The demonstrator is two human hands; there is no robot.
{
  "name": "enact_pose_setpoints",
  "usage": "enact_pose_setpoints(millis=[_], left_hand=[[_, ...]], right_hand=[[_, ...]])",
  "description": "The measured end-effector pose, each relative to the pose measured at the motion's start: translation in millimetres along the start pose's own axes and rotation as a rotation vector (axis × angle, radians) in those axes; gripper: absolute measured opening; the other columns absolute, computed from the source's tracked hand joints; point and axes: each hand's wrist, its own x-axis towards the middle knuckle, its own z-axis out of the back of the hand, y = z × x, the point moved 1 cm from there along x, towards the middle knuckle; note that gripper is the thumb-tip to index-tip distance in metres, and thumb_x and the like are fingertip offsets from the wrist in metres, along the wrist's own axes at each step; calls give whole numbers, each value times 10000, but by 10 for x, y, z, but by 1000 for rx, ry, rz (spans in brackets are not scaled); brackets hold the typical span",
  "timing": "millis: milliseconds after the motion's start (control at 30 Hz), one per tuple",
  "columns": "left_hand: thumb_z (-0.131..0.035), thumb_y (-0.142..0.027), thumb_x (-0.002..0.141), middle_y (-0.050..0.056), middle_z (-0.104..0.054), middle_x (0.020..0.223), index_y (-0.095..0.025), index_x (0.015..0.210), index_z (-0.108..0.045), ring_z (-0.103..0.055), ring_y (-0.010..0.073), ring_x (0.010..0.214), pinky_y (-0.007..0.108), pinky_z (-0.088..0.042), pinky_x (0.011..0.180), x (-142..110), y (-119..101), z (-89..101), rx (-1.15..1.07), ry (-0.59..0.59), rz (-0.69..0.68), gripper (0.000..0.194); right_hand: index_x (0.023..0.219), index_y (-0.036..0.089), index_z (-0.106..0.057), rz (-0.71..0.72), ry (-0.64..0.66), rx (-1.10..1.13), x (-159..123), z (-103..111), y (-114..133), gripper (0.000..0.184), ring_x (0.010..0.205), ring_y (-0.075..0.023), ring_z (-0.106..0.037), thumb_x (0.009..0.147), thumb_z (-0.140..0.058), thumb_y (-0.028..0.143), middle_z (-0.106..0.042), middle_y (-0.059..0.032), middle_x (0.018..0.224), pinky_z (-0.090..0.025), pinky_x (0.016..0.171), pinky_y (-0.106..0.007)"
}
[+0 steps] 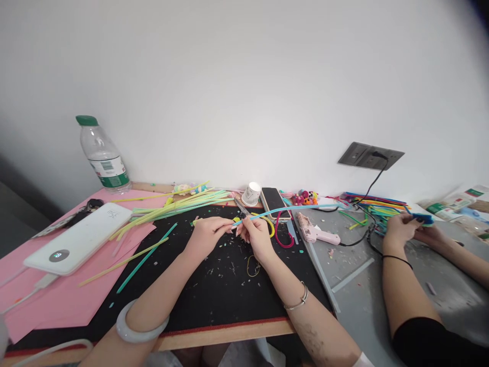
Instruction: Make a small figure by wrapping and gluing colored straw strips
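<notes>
My left hand [208,232] and my right hand [256,233] meet over a black mat [214,295], both pinching a long light-blue pipe cleaner [290,209] that runs up and to the right. A yellow piece [237,219] shows between my fingers. My left wrist carries a pale bangle [139,329], my right a thin silver bracelet [297,302]. Small scissors [241,208] lie just behind my hands. A small wire loop [252,266] rests on the mat under my right wrist.
Pale yellow and green pipe cleaners [179,204] lie at the left on the mat and pink paper [57,300]. Also here: a white power bank [80,237], bottle [103,155], paper cup [252,193], phone [274,201], pink glue gun [317,232]. A co-worker's hands [408,229] handle coloured pipe cleaners [376,204] at right.
</notes>
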Motion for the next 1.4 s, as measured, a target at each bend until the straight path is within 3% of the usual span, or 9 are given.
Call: enact_pose_setpoints(millis=[200, 333, 467, 633, 800, 1100, 1233, 1300, 1400], left_hand=[[-540, -211, 794, -5, -702, 725, -210, 744, -685, -635, 137, 676, 256, -466, 710, 18, -45, 2, -65, 33, 76, 153], [-629, -269, 729, 11, -686, 709, -180, 791, -660, -637, 155, 675, 275, -488, 677, 24, -67, -62, -424, -46, 347, 113], [-732, -305, 636, 47, -696, 838, -159, 916, -660, -629, 155, 738, 265, -492, 668, 12, -59, -146, -764, -124, 535, 324], [-752, -322, 631, 27, -667, 738, -149, 823, -689, -586, 107, 692, 236, -472, 689, -2, -29, -192, -1042, -184, 626, 267], [-713, -373, 680, 9, -613, 691, -145, 765, -680, -529, 73, 645, 202, -448, 653, -2, -10, -219, -1124, -135, 654, 245], [-731, -420, 620, -33, -502, 587, -161, 674, -646, -435, 73, 553, 210, -390, 576, -8, -7, -213, -1025, -129, 705, 277], [-671, -427, 669, -28, -517, 561, -167, 611, -623, -419, 85, 532, 216, -352, 552, 21, -26, -130, -602, -72, 544, 271], [-646, -404, 687, -29, -512, 552, -174, 579, -602, -422, 95, 533, 217, -336, 535, 36, -42, -98, -419, 14, 434, 258], [-627, -374, 698, -17, -515, 584, -172, 570, -600, -435, 108, 546, 225, -334, 515, 42, -57, -89, -318, 168, 281, 240]], right_hand=[[547, 144, -564, -4, 9, -36, 15, 12, -38, 408, 343, -48, -340, 825, -503, 437, -484, 22, 417, -200, 374, -210], [580, 145, -580, 32, -19, -58, 13, 22, -38, 418, 338, -50, -316, 838, -482, 459, -446, 36, 393, -210, 382, -216], [579, 149, -572, 60, -49, -87, 7, 17, -29, 438, 340, -54, -326, 843, -473, 485, -449, 32, 399, -211, 383, -221], [655, 151, -589, 50, 14, -63, -9, -36, -38, 388, 327, -54, -335, 845, -487, 473, -477, 35, 431, -210, 363, -213], [756, 154, -613, 57, 65, -37, -20, -63, -48, 323, 352, -53, -367, 852, -494, 439, -526, 26, 515, -244, 359, -199], [692, 151, -591, 45, 78, -77, -32, -49, -10, 346, 394, -55, -382, 848, -486, 442, -485, 27, 560, -264, 387, -206], [547, 169, -464, 39, 26, -79, -17, -14, -49, 419, 401, -59, -287, 847, -464, 460, -340, 59, 468, -213, 417, -223], [502, 184, -364, 53, -29, -81, -9, 15, -70, 450, 424, -62, -236, 836, -468, 468, -277, 66, 465, -193, 436, -233], [485, 193, -309, 62, -58, -178, -12, 43, -75, 457, 452, -72, -217, 815, -479, 461, -261, 62, 460, -187, 457, -243]])
